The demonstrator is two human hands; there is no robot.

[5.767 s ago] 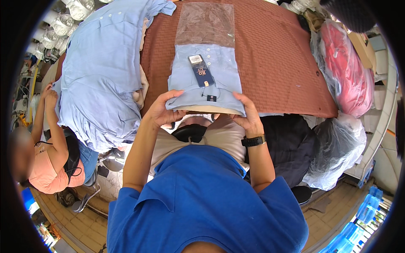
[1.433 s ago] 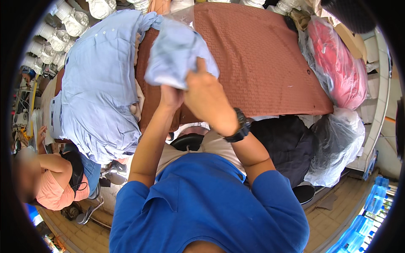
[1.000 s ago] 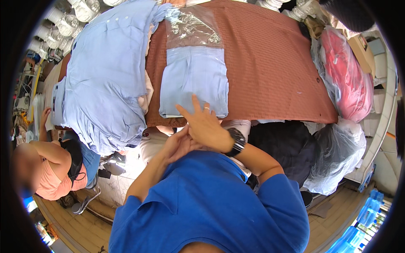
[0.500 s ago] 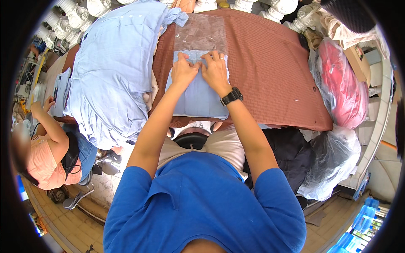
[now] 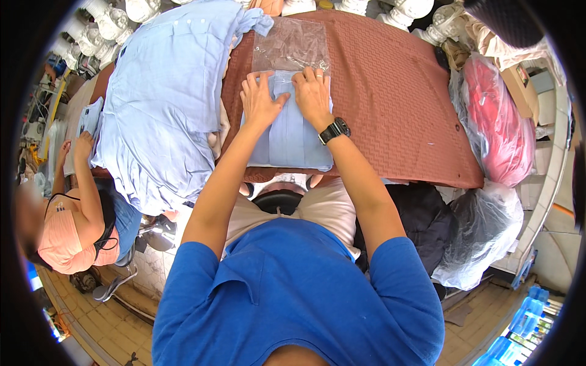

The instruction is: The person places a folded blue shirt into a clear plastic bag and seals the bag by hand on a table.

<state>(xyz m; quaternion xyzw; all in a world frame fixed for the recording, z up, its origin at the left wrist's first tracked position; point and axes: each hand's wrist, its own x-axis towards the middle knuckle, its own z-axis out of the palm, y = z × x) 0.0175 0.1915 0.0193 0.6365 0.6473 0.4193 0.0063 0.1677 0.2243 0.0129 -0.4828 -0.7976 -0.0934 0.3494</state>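
A folded light-blue garment, probably a shirt, lies on the table in front of me. A clear plastic bag stretches flat beyond its far edge; how much of the garment is inside it I cannot tell. My left hand rests on the garment's far left part, fingers spread and thumb pointing inward. On the far right part lies my right hand, its fingers slightly bent over the far edge, with a ring and a black wristwatch on that arm. Neither hand grips anything visible.
A brown textured cloth covers the table. Left of my work lies a large heap of light-blue garments. Beyond it sits another person with hands near a folded blue garment. Plastic-wrapped red goods stand at the right.
My hands have moved apart from the garment's middle, the left one outward to the left, and their fingers have spread. The other person's arms have shifted and their body has leaned slightly.
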